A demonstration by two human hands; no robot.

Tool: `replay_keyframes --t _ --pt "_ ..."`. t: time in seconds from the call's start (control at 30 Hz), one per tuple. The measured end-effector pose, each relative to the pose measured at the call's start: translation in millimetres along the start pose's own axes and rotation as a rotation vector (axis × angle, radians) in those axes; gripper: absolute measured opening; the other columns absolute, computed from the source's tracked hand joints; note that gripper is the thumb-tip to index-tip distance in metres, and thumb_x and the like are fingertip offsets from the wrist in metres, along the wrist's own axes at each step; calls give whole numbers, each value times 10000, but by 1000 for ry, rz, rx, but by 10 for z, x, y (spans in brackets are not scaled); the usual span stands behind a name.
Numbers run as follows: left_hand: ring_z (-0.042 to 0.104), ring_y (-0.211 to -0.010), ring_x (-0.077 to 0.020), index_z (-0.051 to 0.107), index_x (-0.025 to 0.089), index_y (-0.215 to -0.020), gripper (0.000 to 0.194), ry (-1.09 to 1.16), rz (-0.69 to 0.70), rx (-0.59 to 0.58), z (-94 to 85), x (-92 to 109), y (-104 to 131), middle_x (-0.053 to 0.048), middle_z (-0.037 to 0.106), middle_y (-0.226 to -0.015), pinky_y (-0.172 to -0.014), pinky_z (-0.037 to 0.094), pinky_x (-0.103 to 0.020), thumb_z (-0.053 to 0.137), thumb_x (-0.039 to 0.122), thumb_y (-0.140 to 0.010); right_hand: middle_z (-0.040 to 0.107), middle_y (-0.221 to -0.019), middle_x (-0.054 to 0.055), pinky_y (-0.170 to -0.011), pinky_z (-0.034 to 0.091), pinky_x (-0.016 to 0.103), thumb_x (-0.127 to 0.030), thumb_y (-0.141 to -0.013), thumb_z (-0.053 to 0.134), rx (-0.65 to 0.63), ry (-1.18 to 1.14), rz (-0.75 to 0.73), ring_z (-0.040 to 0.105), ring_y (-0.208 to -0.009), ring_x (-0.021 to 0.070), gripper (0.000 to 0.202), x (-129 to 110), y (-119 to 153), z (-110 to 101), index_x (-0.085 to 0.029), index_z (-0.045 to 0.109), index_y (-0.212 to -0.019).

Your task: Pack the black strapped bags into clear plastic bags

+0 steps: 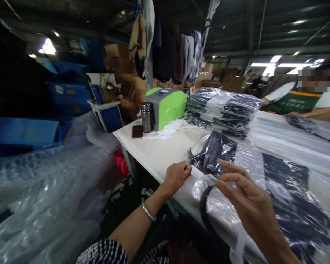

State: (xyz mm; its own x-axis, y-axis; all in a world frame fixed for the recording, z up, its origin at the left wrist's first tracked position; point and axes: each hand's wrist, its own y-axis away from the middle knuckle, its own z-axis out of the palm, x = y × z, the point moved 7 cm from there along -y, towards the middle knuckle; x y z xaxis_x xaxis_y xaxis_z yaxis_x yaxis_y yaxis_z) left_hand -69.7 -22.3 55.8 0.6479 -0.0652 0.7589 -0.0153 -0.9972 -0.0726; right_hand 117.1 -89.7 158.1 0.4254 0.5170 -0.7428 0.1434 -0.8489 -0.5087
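Note:
A small white strip (pixel 197 172) spans the gap between my two hands above the table's front edge. My left hand (pixel 177 177) is closed, pinching its left end. The thumb and fingers of my right hand (pixel 244 194) pinch a clear and white piece (pixel 209 179) at the other end. Behind and right of my hands, dark folded garments in clear plastic (pixel 217 148) lie on the white table (pixel 156 154). A dark curved band (pixel 205 205) hangs just below my right fingertips.
A green and grey machine (pixel 170 108), a steel flask (pixel 147 117) and a brown wallet-like item (pixel 137 131) stand at the back left. Bagged garments (pixel 222 110) are stacked behind. Across the table is a person (pixel 299 101). Plastic sheeting (pixel 57 190) fills the left.

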Motion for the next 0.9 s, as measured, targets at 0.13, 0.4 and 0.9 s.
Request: replay_keyframes --t 0.13,0.4,0.9 --pt "660 -953 -226 635 204 -971 212 -311 91 26 -301 157 -30 -57 706 -962 -839 463 -334 498 366 -961 623 -1357 75 -1098 456 575 -458 -857 703 -349 -212 -30 612 -1215 323 205 -460 216 646 -279 726 -760" --pt "658 -1078 -243 632 171 -1088 244 -616 234 -16 -323 382 -165 -118 682 -1116 -915 493 -366 430 277 -1000 641 -1326 26 -1195 194 710 -241 -760 817 -537 -75 -309 478 -1368 334 95 -877 571 1451 -299 743 -764" --pt "639 -1069 -241 630 153 -1104 252 -755 342 15 -450 655 -94 -118 676 -1114 -921 466 -354 402 147 -996 544 -1439 94 -1225 269 593 -309 -887 668 -125 159 -473 482 -1367 308 568 -554 345 792 -283 461 -1416"
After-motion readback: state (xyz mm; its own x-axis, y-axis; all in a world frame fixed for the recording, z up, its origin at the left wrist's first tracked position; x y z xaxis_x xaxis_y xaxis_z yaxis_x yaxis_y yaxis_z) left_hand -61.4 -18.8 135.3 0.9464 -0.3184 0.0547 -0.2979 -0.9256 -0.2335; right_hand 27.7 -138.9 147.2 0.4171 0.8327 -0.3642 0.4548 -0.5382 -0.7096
